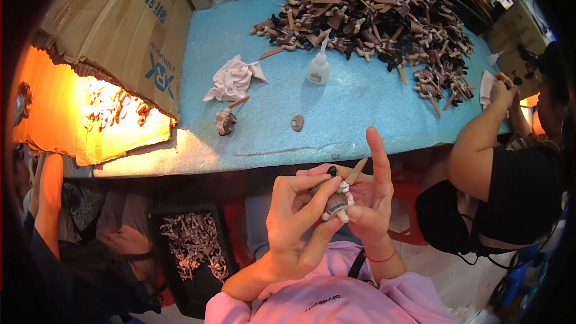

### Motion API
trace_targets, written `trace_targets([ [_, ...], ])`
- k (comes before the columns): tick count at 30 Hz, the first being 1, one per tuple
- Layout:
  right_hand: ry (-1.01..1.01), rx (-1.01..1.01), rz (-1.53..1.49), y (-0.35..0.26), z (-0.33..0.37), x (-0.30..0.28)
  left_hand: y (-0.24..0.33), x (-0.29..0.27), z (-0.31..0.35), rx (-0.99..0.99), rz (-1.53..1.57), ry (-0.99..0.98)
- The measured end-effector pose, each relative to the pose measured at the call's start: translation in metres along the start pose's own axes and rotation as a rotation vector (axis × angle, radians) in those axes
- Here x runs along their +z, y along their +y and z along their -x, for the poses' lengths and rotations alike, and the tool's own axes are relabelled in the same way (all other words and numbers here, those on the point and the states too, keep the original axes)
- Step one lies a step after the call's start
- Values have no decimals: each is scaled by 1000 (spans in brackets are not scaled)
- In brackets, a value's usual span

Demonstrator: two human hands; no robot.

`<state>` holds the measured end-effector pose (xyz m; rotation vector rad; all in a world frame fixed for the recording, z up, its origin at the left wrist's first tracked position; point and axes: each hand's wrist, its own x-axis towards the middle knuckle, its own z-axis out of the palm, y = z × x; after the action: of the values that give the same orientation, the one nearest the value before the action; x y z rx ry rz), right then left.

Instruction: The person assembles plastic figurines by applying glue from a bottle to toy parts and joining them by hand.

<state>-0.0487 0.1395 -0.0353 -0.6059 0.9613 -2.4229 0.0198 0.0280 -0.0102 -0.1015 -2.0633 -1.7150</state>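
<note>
A small figurine (337,205) with a grey-brown body, pale limbs and a dark tip is held between my two hands, in front of the table's near edge. My left hand (300,219) pinches it from the left with thumb and fingers. From the other side my right hand (373,195) grips it, thumb against the figurine and index finger pointing up. A flat wooden stick (356,171) juts up beside it. On the blue tabletop (264,126) lie a small brown hollow piece (297,123) and another figurine on a stick (225,122).
A white squeeze bottle (318,71) stands mid-table near a crumpled pale cloth (233,79). Figurines on sticks form a big heap (372,21) behind. A cardboard box (114,30), lit inside, stands left; a black tray (191,246) of parts sits below. Co-workers sit on both sides.
</note>
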Motion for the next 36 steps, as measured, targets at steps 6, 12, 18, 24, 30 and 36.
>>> trace_targets([
  [6, -48, -89, -17, 11, 0, -6, -1, 1, -1, 55, -114, -25],
  [12, 7, -106, 40, 14, 1, -7, -5, 2, -2, 104, -187, -28],
  [18, -8, 21, 249, -4, 2, -13, -11, 3, -3, -99, 95, 79],
  [24, 129, -207, 643, -11, 5, -6, -29, -5, 3, -616, 1426, -13],
  [30, 111, -187, 720, -18, 4, -6, -24, -6, 1, -771, 1746, -47],
  [36, 122, -149, 734, -21, 4, -1, -25, -6, 4, -813, 1828, -62],
])
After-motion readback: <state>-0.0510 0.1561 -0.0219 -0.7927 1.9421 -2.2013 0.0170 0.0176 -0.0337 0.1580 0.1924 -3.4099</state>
